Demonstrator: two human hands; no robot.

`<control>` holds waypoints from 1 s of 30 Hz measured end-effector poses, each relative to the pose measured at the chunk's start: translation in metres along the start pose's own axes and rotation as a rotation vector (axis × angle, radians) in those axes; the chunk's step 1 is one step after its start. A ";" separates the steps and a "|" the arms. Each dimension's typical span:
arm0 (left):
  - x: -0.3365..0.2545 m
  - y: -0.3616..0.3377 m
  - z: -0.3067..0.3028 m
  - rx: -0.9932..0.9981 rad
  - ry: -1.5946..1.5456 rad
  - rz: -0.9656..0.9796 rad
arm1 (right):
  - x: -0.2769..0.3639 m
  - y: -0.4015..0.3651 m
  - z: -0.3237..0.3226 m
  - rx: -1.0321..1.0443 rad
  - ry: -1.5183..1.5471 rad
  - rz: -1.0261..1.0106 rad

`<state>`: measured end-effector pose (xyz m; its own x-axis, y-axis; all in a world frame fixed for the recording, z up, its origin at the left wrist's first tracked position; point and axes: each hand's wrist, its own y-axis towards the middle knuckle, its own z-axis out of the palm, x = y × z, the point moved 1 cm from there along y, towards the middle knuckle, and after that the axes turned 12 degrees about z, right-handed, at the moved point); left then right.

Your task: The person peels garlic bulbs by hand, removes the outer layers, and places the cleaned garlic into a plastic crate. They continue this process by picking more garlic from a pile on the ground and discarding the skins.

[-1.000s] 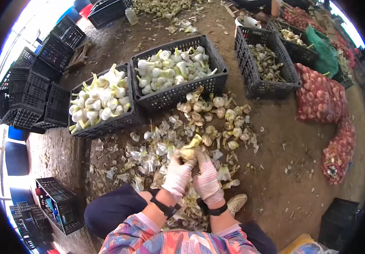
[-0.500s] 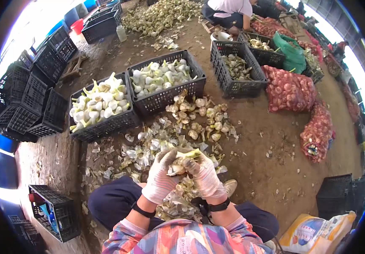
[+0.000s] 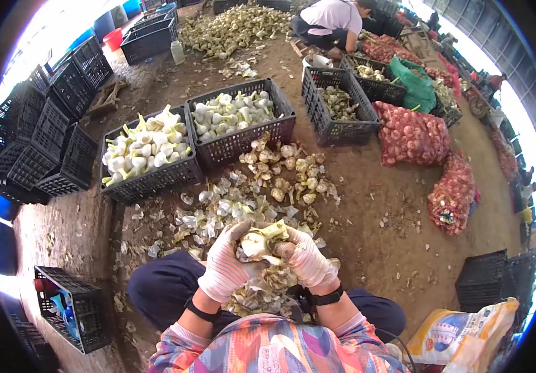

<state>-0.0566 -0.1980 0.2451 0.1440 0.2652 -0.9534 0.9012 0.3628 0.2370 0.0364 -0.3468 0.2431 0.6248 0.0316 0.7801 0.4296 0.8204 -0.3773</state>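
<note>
A garlic bulb with a green stem stub is held between my two gloved hands above my lap. My left hand curls around the bulb from the left. The fingers of my right hand are bent in at the bulb's right side, by a strip of loose skin. White bulb surface shows where the outer skin hangs away. Peeled skins litter the ground just beyond my hands. Past them lies a heap of unpeeled garlic bulbs.
Two black crates of white garlic stand ahead. Another crate and red net sacks are at the right. Stacked crates line the left. A person crouches at the back. A printed sack lies at lower right.
My hands have parted slightly, and more of the bulb's white surface shows. The stem now tilts upward, with skin pulled toward the right hand. The head view has shifted a little.
</note>
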 end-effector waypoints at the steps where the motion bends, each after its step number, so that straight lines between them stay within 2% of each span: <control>1: -0.002 -0.002 0.001 -0.022 -0.164 -0.047 | 0.002 -0.001 0.002 -0.035 0.006 0.049; 2: 0.000 -0.005 -0.001 -0.022 -0.166 -0.046 | -0.001 0.000 0.004 -0.036 0.005 0.049; 4: 0.006 -0.012 -0.005 0.007 -0.363 -0.082 | -0.007 0.005 0.005 -0.252 -0.540 -0.304; 5: 0.009 -0.014 -0.005 0.007 -0.366 -0.082 | -0.011 0.007 0.004 -0.253 -0.541 -0.303; 7: 0.018 -0.015 -0.005 -0.064 -0.763 -0.262 | -0.012 0.010 0.005 -0.410 -0.942 -0.659; 8: 0.024 -0.017 -0.009 -0.025 -0.940 -0.298 | -0.015 0.007 0.005 -0.405 -0.919 -0.610; 9: 0.028 -0.017 -0.007 -0.027 -0.943 -0.295 | -0.017 0.004 0.007 -0.404 -0.923 -0.611; 11: 0.032 -0.015 -0.003 -0.115 -1.232 -0.476 | -0.020 -0.001 0.010 -0.387 -0.599 -0.456; 12: 0.028 -0.014 -0.007 -0.112 -0.825 -0.420 | -0.019 0.000 0.009 -0.370 -0.637 -0.506; 13: 0.022 -0.014 -0.006 -0.111 -0.829 -0.419 | -0.021 -0.002 0.012 -0.372 -0.641 -0.506; 15: 0.013 -0.015 0.000 -0.065 -0.581 -0.326 | -0.026 -0.005 0.021 -0.437 -0.522 -0.472; 16: 0.023 -0.017 0.004 -0.121 -0.530 -0.164 | -0.027 -0.006 0.022 -0.469 -0.616 -0.498; 17: 0.025 -0.019 0.001 -0.122 -0.531 -0.167 | -0.032 -0.006 0.021 -0.469 -0.616 -0.495; 19: 0.020 -0.017 -0.008 0.049 -0.630 -0.369 | -0.031 -0.006 0.028 -0.344 -0.423 -0.509; 20: 0.025 -0.018 -0.012 0.092 -0.670 -0.383 | -0.028 -0.012 0.032 -0.338 -0.347 -0.446; 21: 0.025 -0.020 -0.011 0.091 -0.673 -0.385 | -0.020 -0.016 0.035 -0.339 -0.349 -0.443; 23: 0.019 -0.025 -0.010 0.045 -0.895 -0.347 | -0.013 -0.021 0.034 -0.404 -0.167 -0.198; 24: 0.006 -0.024 -0.011 0.063 -0.928 -0.375 | -0.017 -0.014 0.028 -0.370 0.112 -0.156; 25: 0.005 -0.024 -0.010 0.066 -0.930 -0.374 | -0.020 -0.012 0.025 -0.373 0.110 -0.157; 27: 0.004 -0.026 -0.008 0.120 -0.874 -0.265 | -0.019 -0.003 0.025 -0.295 0.434 -0.116; 28: 0.009 -0.027 -0.010 0.149 -0.900 -0.312 | -0.027 0.002 0.019 -0.356 0.292 -0.131; 29: 0.009 -0.027 -0.010 0.151 -0.901 -0.312 | -0.032 0.007 0.017 -0.358 0.292 -0.132; 30: 0.008 -0.027 -0.009 0.185 -0.859 -0.354 | -0.034 0.011 0.016 -0.540 -0.189 -0.233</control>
<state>-0.0838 -0.1974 0.2330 0.0346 -0.6084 -0.7929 0.9901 0.1288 -0.0556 0.0091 -0.3300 0.2203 0.3698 0.0273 0.9287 0.8413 0.4144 -0.3471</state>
